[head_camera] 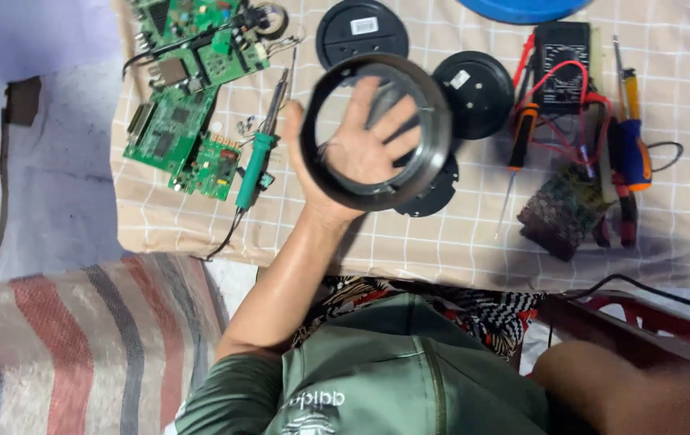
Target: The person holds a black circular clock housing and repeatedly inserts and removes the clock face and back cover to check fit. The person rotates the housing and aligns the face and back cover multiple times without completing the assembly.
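Resting against the open palm of the left hand (363,149), one dark ring-shaped housing (375,131) is held up above the checked cloth (441,242); the fingers are spread apart and seen through the ring's opening, the thumb lying along its left rim. The ring is slightly blurred, and how firmly it is gripped cannot be told. The right hand is not seen; only a blurred forearm (643,395) appears at the lower right corner.

Counted on the cloth: two round black discs, one (362,31) above the ring and one (478,93) just to its right, and a further dark flat part (429,193) partly hidden beneath the ring. One green-handled soldering iron (258,153) lies just left of the hand. Several green circuit boards (188,105) are grouped at the upper left; their exact number cannot be fixed, as they overlap. One black multimeter (558,52) with red leads is noted at the upper right, with an orange-handled screwdriver (520,137) beside it and a blue-and-yellow-handled tool (633,137) further right. One small dark board (562,211) lies below these. A blue rim (522,8) is cut off at the top edge.
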